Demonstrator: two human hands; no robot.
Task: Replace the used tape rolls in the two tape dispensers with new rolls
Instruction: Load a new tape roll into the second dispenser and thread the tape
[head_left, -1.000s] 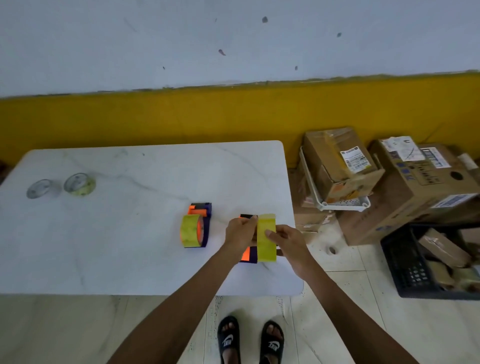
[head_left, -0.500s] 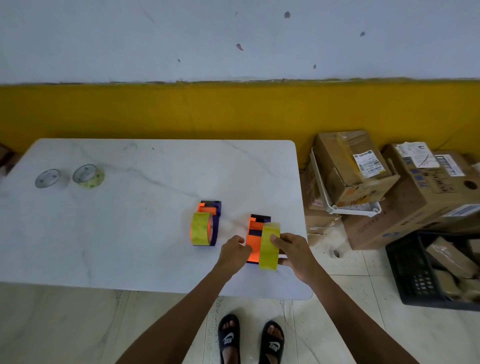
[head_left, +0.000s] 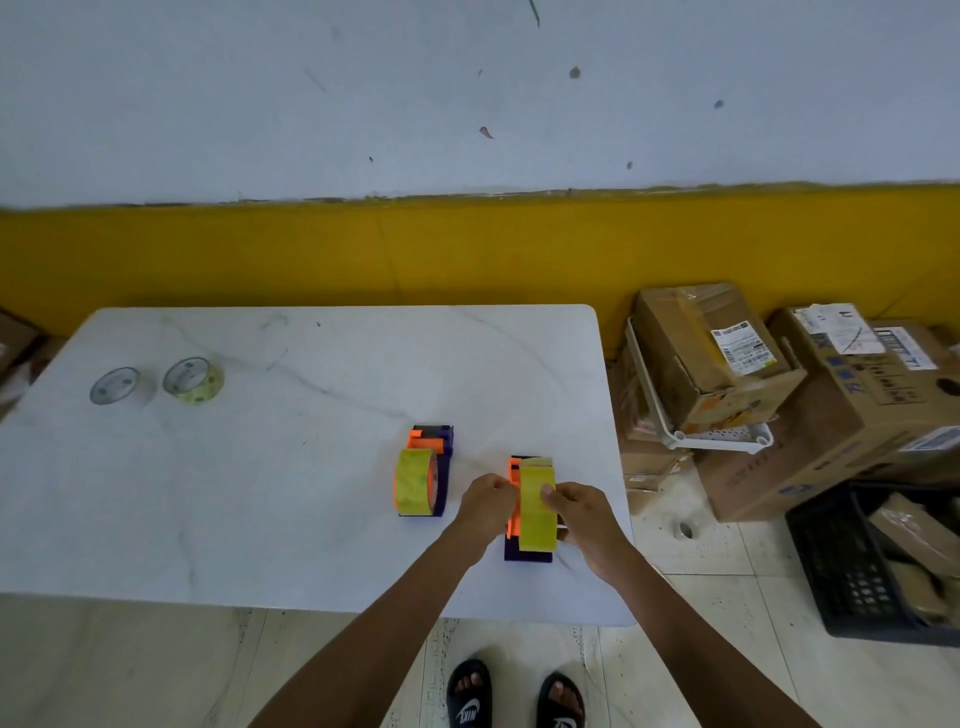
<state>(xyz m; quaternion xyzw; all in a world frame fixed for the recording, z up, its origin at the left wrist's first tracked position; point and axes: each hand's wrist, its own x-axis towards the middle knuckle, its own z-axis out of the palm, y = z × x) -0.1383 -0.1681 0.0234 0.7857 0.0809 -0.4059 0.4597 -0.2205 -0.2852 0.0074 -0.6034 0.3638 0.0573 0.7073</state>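
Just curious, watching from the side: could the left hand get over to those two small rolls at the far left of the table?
Probably yes. The table lies bare between the left hand and the two small rolls, but that hand is busy at the right dispenser, and it looks a long stretch.

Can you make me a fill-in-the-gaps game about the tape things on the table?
1. The white marble table holds ____ orange-and-purple tape dispensers.
2. Both hands are at the dispenser on the ____.
3. The right hand pinches a ____ tape roll.
4. Two nearly empty rolls lie near the table's far ____ corner.

Missing words: two, right, yellow, left
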